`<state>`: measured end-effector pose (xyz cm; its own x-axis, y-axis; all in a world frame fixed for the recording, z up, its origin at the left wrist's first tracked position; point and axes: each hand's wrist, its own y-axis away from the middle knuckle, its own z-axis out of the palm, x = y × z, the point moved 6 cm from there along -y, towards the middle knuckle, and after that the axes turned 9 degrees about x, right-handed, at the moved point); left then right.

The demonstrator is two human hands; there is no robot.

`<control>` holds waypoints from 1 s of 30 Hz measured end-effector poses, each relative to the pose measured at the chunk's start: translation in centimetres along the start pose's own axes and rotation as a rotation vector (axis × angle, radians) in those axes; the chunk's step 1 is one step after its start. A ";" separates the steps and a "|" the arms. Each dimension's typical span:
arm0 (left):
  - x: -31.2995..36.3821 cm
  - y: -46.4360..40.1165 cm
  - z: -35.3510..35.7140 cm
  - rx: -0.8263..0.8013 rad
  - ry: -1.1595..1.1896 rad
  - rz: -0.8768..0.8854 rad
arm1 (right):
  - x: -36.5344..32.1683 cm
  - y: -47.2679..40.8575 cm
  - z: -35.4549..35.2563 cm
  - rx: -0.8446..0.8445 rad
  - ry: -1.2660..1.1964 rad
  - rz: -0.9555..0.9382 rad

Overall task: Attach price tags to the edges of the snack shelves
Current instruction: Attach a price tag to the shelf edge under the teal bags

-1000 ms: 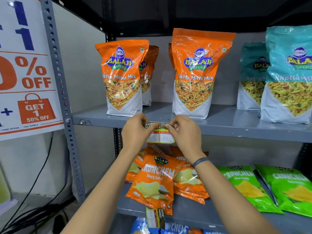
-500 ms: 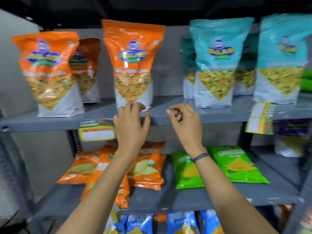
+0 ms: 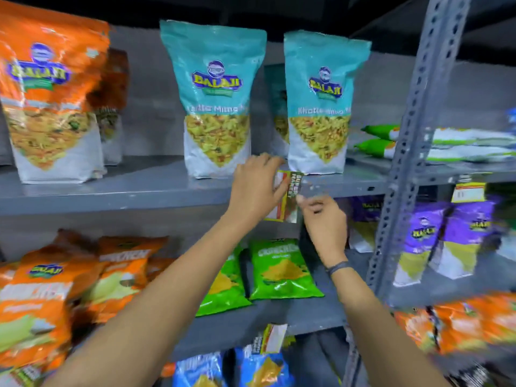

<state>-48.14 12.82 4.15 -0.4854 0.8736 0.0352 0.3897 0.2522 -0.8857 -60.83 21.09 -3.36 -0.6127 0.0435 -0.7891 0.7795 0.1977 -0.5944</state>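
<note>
A price tag (image 3: 286, 195), turned on its side, hangs at the front edge of the grey upper shelf (image 3: 139, 196), below two teal snack bags (image 3: 216, 101). My left hand (image 3: 255, 188) grips the tag's left side between thumb and fingers. My right hand (image 3: 321, 216) is just right of the tag and lower, fingers pinched near its bottom corner; blur hides whether it touches the tag.
Orange snack bags (image 3: 47, 107) stand at the left of the upper shelf. Green packets (image 3: 279, 269) and orange packets (image 3: 55, 297) lie on the lower shelf. A perforated grey upright (image 3: 410, 135) stands at right. Another tag (image 3: 467, 191) hangs on the neighbouring shelf, one (image 3: 269, 337) below.
The view has swung right from the orange bags and their fixed tag to the teal bags. Both hands moved right, and my left hand now holds a tag at the shelf edge.
</note>
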 end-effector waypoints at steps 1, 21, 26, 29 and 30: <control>0.7 -0.7 0.6 -0.046 -0.045 0.030 | 0.7 0.1 0.8 -0.089 -0.036 0.074; 0.0 1.3 0.7 -0.295 -0.184 -0.285 | 1.1 -2.6 1.3 -0.333 -0.083 -0.136; 0.5 2.4 1.2 -0.244 -0.284 -0.233 | -0.1 -2.3 0.5 -0.207 0.086 -0.281; 0.7 2.4 1.2 -0.225 -0.312 -0.209 | -0.2 -2.6 0.7 -0.201 0.125 -0.308; 0.7 2.4 1.2 -0.222 -0.315 -0.206 | -0.2 -2.8 0.7 -0.213 0.108 -0.318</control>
<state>-48.44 13.52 1.52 -0.7725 0.6344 0.0270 0.4020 0.5215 -0.7526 -62.80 19.84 -1.64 -0.8383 0.0475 -0.5431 0.5109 0.4160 -0.7523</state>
